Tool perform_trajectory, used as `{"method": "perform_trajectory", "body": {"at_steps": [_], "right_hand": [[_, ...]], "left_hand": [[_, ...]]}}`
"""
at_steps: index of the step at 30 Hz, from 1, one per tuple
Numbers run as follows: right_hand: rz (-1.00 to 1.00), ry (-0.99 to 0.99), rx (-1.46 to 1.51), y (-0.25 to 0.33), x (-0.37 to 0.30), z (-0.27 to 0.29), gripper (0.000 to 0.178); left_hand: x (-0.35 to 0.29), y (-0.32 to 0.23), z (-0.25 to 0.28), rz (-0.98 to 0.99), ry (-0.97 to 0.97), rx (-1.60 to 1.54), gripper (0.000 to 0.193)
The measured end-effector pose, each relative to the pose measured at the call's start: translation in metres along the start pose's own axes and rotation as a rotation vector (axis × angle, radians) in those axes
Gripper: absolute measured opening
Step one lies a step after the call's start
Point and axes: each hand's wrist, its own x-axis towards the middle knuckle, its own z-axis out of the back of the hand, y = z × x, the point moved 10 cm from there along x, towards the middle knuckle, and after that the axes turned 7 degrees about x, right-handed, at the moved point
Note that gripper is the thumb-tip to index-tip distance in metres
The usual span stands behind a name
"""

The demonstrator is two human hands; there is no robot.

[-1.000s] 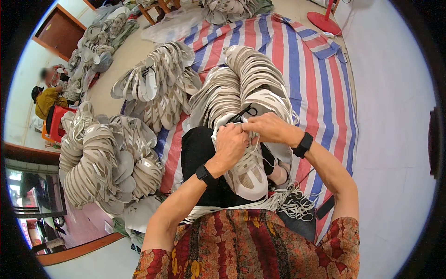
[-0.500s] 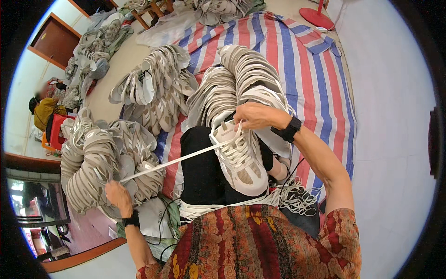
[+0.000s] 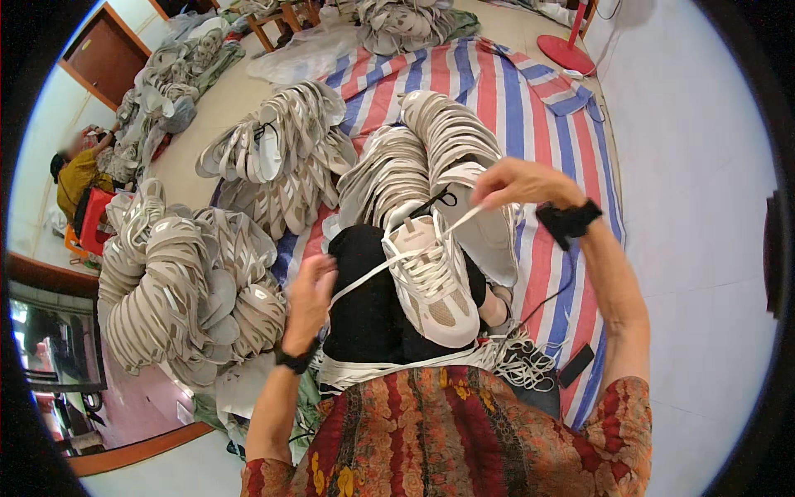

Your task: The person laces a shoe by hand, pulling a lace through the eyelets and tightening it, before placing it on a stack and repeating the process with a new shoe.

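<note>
The shoe (image 3: 439, 286), off-white with beige mesh panels, sits on the lap over the black trousers (image 3: 356, 269), toe toward the wearer, tongue facing up, laced most of the way! Up on the right, the right hand (image 3: 530, 184) is raised just beyond the shoe's side, its grip pinched on one end of the white lace (image 3: 364, 281), which runs taut to the eyelets. Over on the left, the lace's other length stretches across the dark trouser leg to the left hand (image 3: 310, 300), upright beside the knee; its fingers are blurred, and whether that grip is closed on the lace, one cannot tell. Black bands circle both wrists.

Just past the tongue lies a black looped cord (image 3: 437, 201). Straight ahead, two long rows of nested shoes (image 3: 385, 170) lean away over the striped sheet (image 3: 542, 124), and what a crowd on the left: more shoe stacks (image 3: 157, 286) near the left arm, another cluster (image 3: 281, 137) farther out. Beside the right hip, a tangle of loose laces (image 3: 530, 360), with a dark flat rectangular object (image 3: 577, 364) near it. Far left, a co-worker in yellow (image 3: 79, 184) sits by a red chair (image 3: 95, 217).
</note>
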Motion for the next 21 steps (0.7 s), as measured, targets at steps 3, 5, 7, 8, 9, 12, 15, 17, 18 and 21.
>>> {"method": "perform_trajectory", "body": {"at_steps": [3,5,7,8,9,12,15,17,18,21], "right_hand": [[-0.091,-0.103,-0.104,-0.003,-0.041,0.045,0.016],[-0.164,-0.218,-0.298,-0.019,-0.078,0.079,0.014],[-0.225,-0.331,-0.381,-0.025,-0.11,0.105,0.014],[-0.25,-0.394,-0.472,-0.036,-0.13,0.121,0.015],[-0.269,-0.456,-0.561,-0.046,-0.151,0.136,0.017],[-0.337,-0.594,-0.763,-0.053,-0.209,0.164,0.016],[-0.092,-0.874,-0.945,-0.067,-0.254,0.173,0.014],[-0.085,-1.094,-1.167,-0.032,-0.253,0.147,0.015],[-0.209,-1.208,-1.197,-0.033,-0.274,0.141,0.016],[-0.207,-1.875,-0.399,-0.029,-0.332,0.088,0.02]], "left_hand": [[0.024,-0.024,-0.069,0.03,0.191,-0.175,0.013],[0.023,-0.016,-0.079,0.168,0.316,-0.216,0.013],[0.012,-0.001,-0.076,0.243,0.482,-0.202,0.014],[0.004,0.005,-0.06,0.254,0.505,-0.193,0.014],[-0.007,0.011,-0.04,0.268,0.524,-0.18,0.014],[-0.05,0.059,0.028,0.404,0.456,-0.06,0.014],[-0.1,0.089,0.088,0.572,0.376,0.106,0.012],[-0.131,0.104,0.125,0.437,0.242,0.302,0.008],[-0.145,0.119,0.13,0.436,0.237,0.297,0.008],[-0.166,0.115,0.15,0.155,-0.002,0.554,0.008]]}}
